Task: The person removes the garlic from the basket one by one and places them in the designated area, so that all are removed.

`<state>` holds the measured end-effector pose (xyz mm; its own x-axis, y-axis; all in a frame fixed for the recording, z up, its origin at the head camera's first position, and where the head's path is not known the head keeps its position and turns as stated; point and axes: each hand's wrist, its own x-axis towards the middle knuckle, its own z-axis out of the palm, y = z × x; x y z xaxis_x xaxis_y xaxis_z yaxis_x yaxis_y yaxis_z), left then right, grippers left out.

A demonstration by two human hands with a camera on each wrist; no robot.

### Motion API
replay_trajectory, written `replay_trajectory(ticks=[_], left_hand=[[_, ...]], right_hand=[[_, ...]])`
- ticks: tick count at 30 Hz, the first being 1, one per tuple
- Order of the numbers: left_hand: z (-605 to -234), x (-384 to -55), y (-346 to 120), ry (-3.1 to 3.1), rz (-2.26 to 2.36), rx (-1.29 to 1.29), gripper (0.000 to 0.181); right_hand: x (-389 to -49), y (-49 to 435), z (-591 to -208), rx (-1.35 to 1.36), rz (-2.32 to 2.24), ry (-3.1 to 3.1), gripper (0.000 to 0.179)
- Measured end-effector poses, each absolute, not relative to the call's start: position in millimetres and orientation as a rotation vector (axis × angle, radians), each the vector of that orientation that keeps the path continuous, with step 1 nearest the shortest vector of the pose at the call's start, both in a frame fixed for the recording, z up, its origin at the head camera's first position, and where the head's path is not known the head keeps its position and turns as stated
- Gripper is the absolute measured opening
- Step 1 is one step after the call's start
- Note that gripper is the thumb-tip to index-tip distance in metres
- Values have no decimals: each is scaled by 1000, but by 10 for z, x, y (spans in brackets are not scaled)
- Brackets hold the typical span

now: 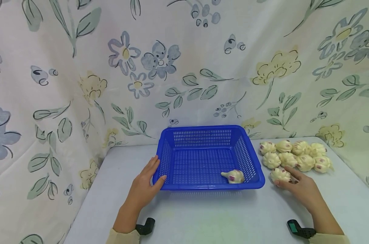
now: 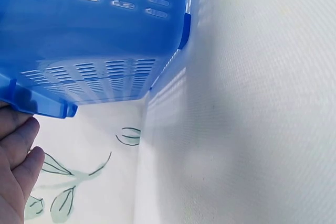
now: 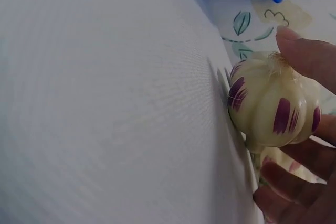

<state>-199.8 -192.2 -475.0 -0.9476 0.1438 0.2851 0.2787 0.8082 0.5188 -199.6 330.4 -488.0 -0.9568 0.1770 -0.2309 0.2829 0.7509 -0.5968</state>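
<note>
A blue plastic basket (image 1: 209, 186) stands on the white table, with one garlic bulb (image 1: 235, 176) lying in its front right part. My left hand (image 1: 144, 184) holds the basket's left rim near the front corner, thumb over the edge and fingers along the outside; the left wrist view shows those fingers (image 2: 20, 135) under the lip. To the right of the basket, my right hand (image 1: 303, 188) has thumb and fingers around another purple-streaked garlic bulb (image 3: 275, 103). That bulb sits low at the table, in front of the grouped bulbs.
Several garlic bulbs (image 1: 288, 159) lie in two rows close together at the table's back right. A floral cloth (image 1: 190, 67) hangs behind the white table (image 1: 202, 217). Black devices (image 1: 145, 226) are worn at both wrists.
</note>
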Motion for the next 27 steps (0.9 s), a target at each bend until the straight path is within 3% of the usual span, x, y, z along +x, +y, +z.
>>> replay_trajectory(ticks=[27], left_hand=[[-4765,-2002,-1926,-2760,-859,-326,69]], right_hand=[[-1993,3333,-4928,446,-1054,2838,102]])
